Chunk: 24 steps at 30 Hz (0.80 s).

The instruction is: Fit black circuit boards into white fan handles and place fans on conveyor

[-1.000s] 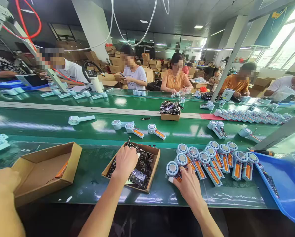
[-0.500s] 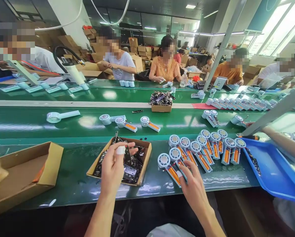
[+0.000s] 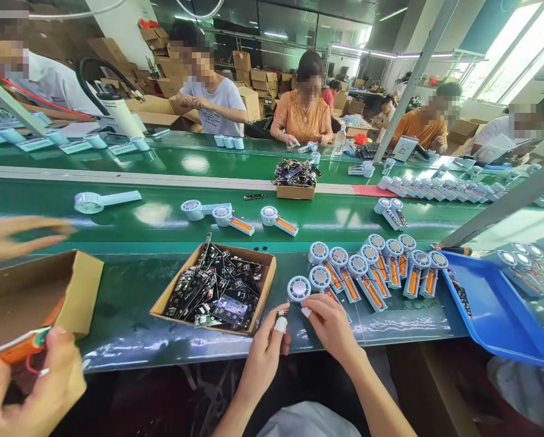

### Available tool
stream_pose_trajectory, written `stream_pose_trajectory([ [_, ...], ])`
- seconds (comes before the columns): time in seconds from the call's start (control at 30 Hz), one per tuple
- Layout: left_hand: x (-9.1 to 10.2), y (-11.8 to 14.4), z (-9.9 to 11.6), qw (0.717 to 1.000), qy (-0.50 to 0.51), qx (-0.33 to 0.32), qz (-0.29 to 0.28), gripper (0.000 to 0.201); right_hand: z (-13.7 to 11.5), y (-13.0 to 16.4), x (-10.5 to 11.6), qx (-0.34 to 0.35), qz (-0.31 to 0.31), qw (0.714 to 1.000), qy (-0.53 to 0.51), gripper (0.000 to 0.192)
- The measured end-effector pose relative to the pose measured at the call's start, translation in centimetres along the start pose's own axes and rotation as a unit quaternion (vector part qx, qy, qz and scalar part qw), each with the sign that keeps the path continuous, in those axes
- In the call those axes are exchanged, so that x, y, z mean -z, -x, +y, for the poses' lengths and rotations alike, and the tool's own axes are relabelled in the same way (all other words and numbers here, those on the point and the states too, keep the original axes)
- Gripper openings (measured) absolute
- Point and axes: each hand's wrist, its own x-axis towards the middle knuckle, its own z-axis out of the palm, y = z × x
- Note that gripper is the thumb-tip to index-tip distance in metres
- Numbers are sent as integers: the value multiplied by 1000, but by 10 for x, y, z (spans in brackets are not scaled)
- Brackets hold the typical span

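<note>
A long green workbench (image 3: pixel 130 328) carries an open cardboard box of circuit boards (image 3: pixel 215 289). Beside it lie rows of small fan units (image 3: pixel 372 267) and a blue tray (image 3: pixel 495 315).

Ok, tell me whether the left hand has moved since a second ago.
Yes. The left hand has come out of the cardboard box of circuit boards toward the person, now beside the box's near right corner, by the right hand.

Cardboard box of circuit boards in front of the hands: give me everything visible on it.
The cardboard box is a shallow, open-topped tray of plain brown card, sitting flat on the green bench, turned slightly askew. It is filled with a loose heap of black circuit boards, some sticking up above the far rim. The left hand is just beside its near right corner, not clearly touching it. A row of white fan units lies to its right.
</note>
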Motion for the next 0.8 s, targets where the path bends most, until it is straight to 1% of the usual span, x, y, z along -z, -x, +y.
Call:
stream_pose_trajectory([
  [0.07,-1,-1,-2,1000,-15,1,16,43,-2,1,2,-38,-7,998,-57,22],
  [0.13,-3,-3,1,999,-43,-17,29,36,-5,1,3,-52,-31,996,-70,22],
  [0.2,-6,-6,6,996,-70,-43,27,30,-10,1,3,-44,-54,997,-41,23],
  [0.27,-8,-10,11,994,-90,-63,20,27,-15,2,3,-33,-76,997,10,24],
  [0.4,-7,-14,15,990,-117,-78,7,25,-26,4,5,-23,-120,989,78,25],
  [0.43,-6,-15,14,991,-114,-70,10,26,-28,4,6,-25,-128,988,85,25],
  [0.5,-4,-15,11,996,-82,-29,11,29,-31,3,7,-32,-142,985,92,24],
  [0.6,-4,-17,5,998,28,50,-12,34,-28,2,7,-22,-138,987,78,24],
  [0.67,-7,-16,0,991,101,81,-25,34,-23,4,4,-7,-117,992,40,23],
  [0.7,-8,-16,-2,988,124,89,-23,34,-19,6,3,-2,-102,995,13,23],
  [0.8,-9,-13,-5,984,146,99,-11,34,-11,11,-3,6,-56,997,-59,24],
])
